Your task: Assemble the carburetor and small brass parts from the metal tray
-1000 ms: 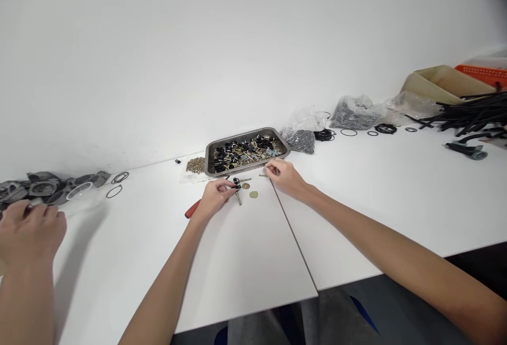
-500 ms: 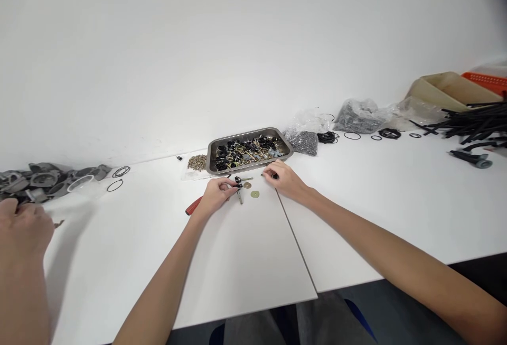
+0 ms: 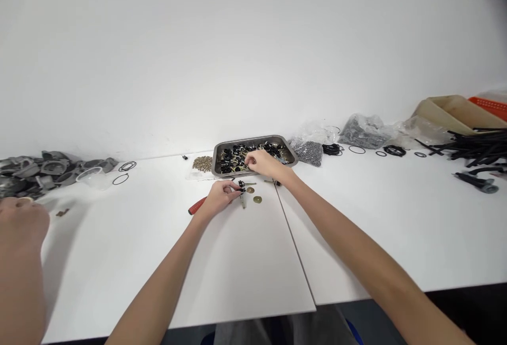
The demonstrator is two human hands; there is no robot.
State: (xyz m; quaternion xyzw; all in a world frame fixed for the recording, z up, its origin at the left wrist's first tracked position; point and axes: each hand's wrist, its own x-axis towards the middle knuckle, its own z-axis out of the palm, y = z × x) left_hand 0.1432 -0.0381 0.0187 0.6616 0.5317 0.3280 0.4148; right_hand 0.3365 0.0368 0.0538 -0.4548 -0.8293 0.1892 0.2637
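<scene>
My left hand (image 3: 222,196) pinches a small black part with a metal shaft (image 3: 243,201) just above the table. Close by lie a similar black part with a brass-coloured pin (image 3: 249,183), a small brown disc (image 3: 251,190) and an olive-coloured disc (image 3: 257,199). A red handle (image 3: 197,206) shows beside my left wrist; the rest of that tool is mostly hidden. My right hand (image 3: 259,161) reaches over the metal tray (image 3: 293,161), fingertips together among black and brass-coloured parts. Whatever it grips is hidden. Below it, another black part with a pin (image 3: 276,182) rests on the table seam.
Brass-coloured small pieces (image 3: 203,164) lie on plastic left of the tray. Bags of dark parts (image 3: 364,131), black rings (image 3: 395,150), black tubes (image 3: 471,147) and a beige bin (image 3: 455,110) line the right. Another person's hand (image 3: 24,223) is at left, near grey parts (image 3: 53,168).
My right hand has left the black part on the table and moved up and left into the tray. My left hand keeps its pinch. The view has tilted slightly.
</scene>
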